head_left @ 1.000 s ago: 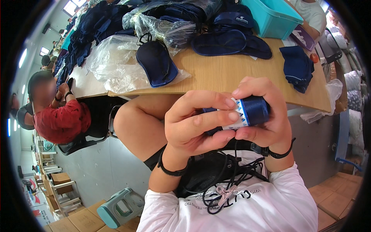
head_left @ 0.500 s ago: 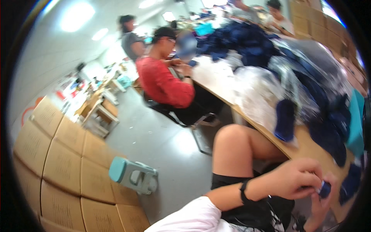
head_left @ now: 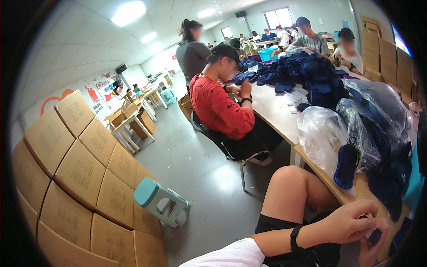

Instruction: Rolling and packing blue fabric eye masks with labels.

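Observation:
My left hand (head_left: 351, 220), with a black band on its wrist, is curled around a small dark blue item (head_left: 373, 236) with a white label, at the lower right edge of the view. My right hand (head_left: 372, 254) shows only partly, just below the item, with its fingers against it. Both hands sit in front of the edge of the wooden table (head_left: 362, 192), above my bare knee (head_left: 291, 187).
Clear plastic bags (head_left: 318, 138) and piles of navy fabric pieces (head_left: 316, 73) cover the table. A person in a red shirt (head_left: 218, 107) sits on a chair to my left. Stacked cardboard boxes (head_left: 75, 169) and a teal stool (head_left: 160, 202) stand on the floor. Several people work farther back.
The view has swung left from the tabletop to the room. My hands, once central, now sit at the lower right edge, still closed on the blue item.

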The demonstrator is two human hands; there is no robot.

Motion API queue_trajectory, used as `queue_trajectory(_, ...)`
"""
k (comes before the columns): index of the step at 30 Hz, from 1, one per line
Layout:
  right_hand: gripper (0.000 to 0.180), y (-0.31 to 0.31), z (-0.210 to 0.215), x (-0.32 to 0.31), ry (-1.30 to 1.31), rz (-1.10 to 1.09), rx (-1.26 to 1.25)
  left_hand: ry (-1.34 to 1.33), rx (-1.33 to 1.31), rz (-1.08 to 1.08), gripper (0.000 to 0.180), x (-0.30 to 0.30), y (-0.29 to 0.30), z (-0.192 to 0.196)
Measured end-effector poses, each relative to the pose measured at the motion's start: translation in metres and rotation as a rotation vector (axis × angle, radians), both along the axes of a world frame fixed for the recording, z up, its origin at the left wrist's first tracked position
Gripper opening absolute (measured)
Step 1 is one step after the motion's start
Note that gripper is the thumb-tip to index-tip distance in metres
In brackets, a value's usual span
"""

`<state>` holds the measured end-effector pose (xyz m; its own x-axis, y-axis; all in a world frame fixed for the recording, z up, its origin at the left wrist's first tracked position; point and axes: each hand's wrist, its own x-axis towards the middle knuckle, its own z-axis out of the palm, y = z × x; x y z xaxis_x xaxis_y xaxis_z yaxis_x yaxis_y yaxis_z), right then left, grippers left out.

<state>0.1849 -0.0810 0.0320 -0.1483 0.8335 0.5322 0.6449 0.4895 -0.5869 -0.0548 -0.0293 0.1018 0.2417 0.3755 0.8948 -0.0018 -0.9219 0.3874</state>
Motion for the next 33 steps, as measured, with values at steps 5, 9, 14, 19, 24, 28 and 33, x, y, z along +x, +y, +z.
queue_trajectory(5,0.063,-0.003,0.004,-0.007,-0.026,-0.069,0.01,0.043,0.085,0.026,0.021,-0.001,0.005,0.0)
queue_trajectory(9,0.06,0.0,0.005,-0.01,0.009,-0.022,0.015,0.078,0.0,-0.007,0.021,-0.001,0.005,-0.005)
queue_trajectory(14,0.031,0.009,0.04,-0.026,-0.041,0.1,0.259,0.082,-0.064,-0.035,0.018,0.002,0.007,-0.007)
queue_trajectory(19,0.041,0.013,0.007,-0.012,0.22,0.129,0.058,0.104,-0.047,-0.01,0.017,0.006,0.009,-0.007)
queue_trajectory(24,0.056,0.003,0.006,-0.012,-0.007,-0.034,-0.017,0.201,-0.044,0.091,0.019,0.007,0.012,-0.014)
queue_trajectory(28,0.058,0.005,0.002,-0.012,-0.011,-0.019,-0.001,0.224,-0.033,0.125,0.02,0.008,0.013,-0.018)
queue_trajectory(33,0.065,0.005,-0.01,-0.004,0.038,-0.04,-0.02,0.222,0.043,0.161,0.019,0.008,0.011,-0.016)
